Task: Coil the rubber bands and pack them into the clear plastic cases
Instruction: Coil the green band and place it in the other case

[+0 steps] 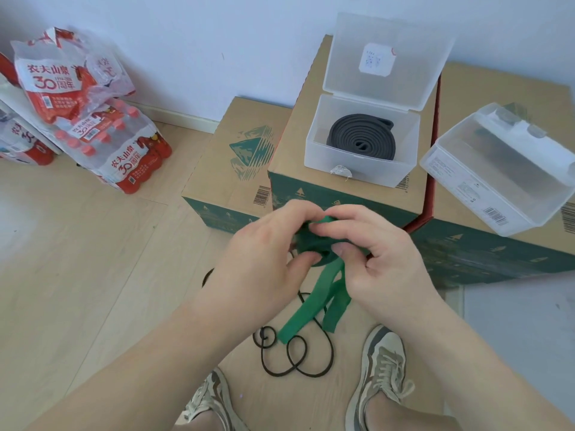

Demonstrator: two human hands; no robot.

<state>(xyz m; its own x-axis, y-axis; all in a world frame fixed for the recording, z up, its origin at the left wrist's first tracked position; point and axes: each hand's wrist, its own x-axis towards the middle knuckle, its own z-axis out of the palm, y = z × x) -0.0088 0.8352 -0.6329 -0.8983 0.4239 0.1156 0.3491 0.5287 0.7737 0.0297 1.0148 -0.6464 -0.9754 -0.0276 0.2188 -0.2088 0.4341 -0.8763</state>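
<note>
A flat green rubber band (311,306) is partly rolled into a coil between both hands, its loose end hanging toward the floor. My left hand (264,256) grips the coil from the left and my right hand (373,253) pinches it from the right. An open clear plastic case (314,150) on a cardboard box holds a coiled dark grey band (362,140). A second clear case (497,172) with its lid shut lies tilted on the box to the right. A thin black band (298,359) lies looped on the floor below my hands.
Cardboard boxes (236,163) stand against the white wall ahead. Shrink-wrapped packs of red-capped water bottles (124,150) sit on the wooden floor at the left. My two sneakers (382,368) are at the bottom of the view.
</note>
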